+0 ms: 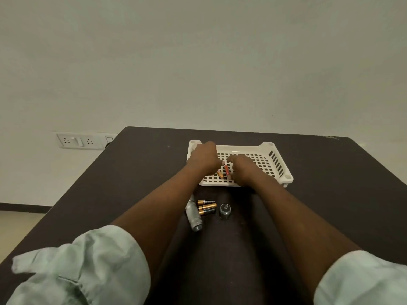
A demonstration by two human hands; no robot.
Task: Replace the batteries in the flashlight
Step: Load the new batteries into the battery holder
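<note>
A dark worktop [308, 172] is seen from above, with a white slotted tray [267, 159] set at 12 o'clock from the other things on it. Both hands are held over the tray's near half. The left hand [204, 157] lies at the tray's 9 o'clock side, its fingers curled downward; whether anything is gripped by them cannot be told. The right hand [243, 170] lies just beside it at 3 o'clock, and a red battery [226, 171] is seen at its fingers, which appear curled about it, though the grip is partly hidden. An orange battery [219, 174] lies on the tray floor just at 9 o'clock of the red one, between the two hands. Nearer the person, at 6 o'clock from the tray, the flashlight [192, 214] lies on the worktop, a grey tube with its open end toward the viewer. Three black-and-gold batteries [207, 206] lie side by side just at 3 o'clock of it, touching one another. The cap [225, 209] stands a little further at 3 o'clock, apart from them. Pale rolled sleeves [88, 267] are seen on both forearms, and a wall socket [84, 140] is mounted at 9 o'clock beyond the worktop edge
</note>
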